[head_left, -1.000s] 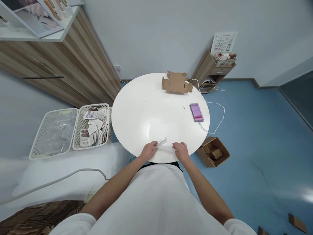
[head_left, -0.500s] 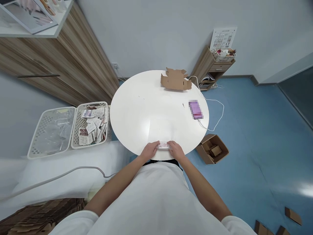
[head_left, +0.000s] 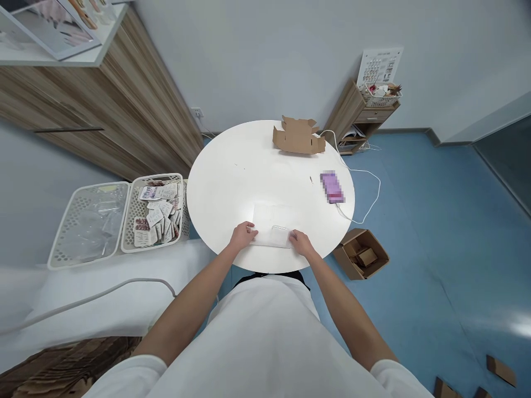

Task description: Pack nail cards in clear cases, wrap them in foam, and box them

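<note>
A thin, pale sheet point(head_left: 262, 213) lies on the round white table point(head_left: 224, 171) near its front edge. My left hand point(head_left: 243, 236) is at the sheet's left edge, with thumb and fingertips bent around that edge. On the sheet's right part, a small clear plastic case point(head_left: 281, 236) sits tilted. My right hand point(head_left: 301, 242) grips the right end of this case, its fingers closed. The contents of the case cannot be made out.
An unfolded cardboard box point(head_left: 297, 138) lies at the table's back, with a pixelated purple device point(head_left: 332, 188) and cable to the right. At left, a white basket point(head_left: 182, 221) holds several printed packets beside another basket point(head_left: 66, 221). An open carton point(head_left: 344, 260) stands on the floor.
My hands have moved apart, the left one leftward and slightly forward. The case, earlier between both hands with something pinkish showing, is now farther forward and only in my right hand.
</note>
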The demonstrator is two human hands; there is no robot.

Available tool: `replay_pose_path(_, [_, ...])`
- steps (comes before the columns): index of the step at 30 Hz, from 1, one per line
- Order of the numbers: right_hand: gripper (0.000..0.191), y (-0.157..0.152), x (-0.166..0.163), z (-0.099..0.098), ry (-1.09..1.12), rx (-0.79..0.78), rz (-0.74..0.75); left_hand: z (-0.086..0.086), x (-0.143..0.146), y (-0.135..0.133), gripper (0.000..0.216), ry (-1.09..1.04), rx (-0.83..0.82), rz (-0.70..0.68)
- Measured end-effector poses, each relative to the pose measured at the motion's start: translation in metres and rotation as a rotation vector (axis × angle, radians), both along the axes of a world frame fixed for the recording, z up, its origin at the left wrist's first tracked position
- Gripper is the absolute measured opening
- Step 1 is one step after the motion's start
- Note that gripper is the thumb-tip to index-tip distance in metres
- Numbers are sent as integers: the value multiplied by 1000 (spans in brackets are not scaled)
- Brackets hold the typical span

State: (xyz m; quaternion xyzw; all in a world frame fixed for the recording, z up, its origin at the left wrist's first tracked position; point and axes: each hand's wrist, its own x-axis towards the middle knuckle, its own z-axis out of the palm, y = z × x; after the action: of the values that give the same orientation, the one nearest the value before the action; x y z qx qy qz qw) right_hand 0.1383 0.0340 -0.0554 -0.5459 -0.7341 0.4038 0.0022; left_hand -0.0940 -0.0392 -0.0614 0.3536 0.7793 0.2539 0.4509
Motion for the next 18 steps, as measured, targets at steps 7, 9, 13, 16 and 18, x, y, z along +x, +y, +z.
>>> replay_pose_path(7, [24, 0, -4, -3, -70, -7, -98, -8, 2, 3, 25, 6, 84, 79])
replay_pose_path(9, [25, -1, -5, -5, -136, 20, -136, -10, 4, 3, 24, 84, 74, 57])
replay_pose_path(13, [25, -6, -5, -11, -232, 246, -100, -10, 10, 4, 26, 387, 114, -66])
replay_pose_path(16, [32, -11, -4, -16, -220, 528, 66, -6, 20, 4, 31, 647, 302, -233])
replay_pose_path(18, [35, -14, -2, -19, -151, 613, 245, -4, 27, 3, 32, 690, 442, -423])
